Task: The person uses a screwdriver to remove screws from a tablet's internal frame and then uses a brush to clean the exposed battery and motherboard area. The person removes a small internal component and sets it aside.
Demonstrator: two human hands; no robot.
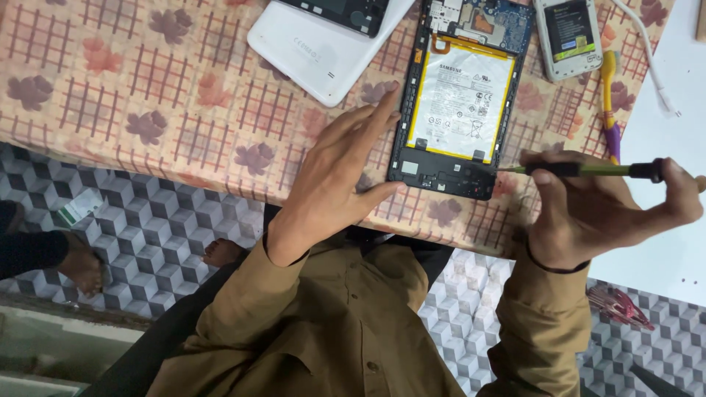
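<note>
An opened tablet (pixel 460 103) lies on the table with its back off, showing a white battery framed in yellow and a blue circuit board at the far end. My left hand (pixel 334 176) rests flat on the cloth against the tablet's left edge, fingers spread, steadying it. My right hand (pixel 603 209) grips a green-and-black screwdriver (pixel 581 170). Its tip touches the tablet's near right corner.
The tablet's white back cover (pixel 316 48) lies at the far left of the tablet. A small phone with a battery (pixel 568 37), a white cable (pixel 647 55) and a yellow-purple tool (pixel 610 103) sit to the right. The table edge runs near my lap. Another person's foot (pixel 82 268) is on the tiled floor.
</note>
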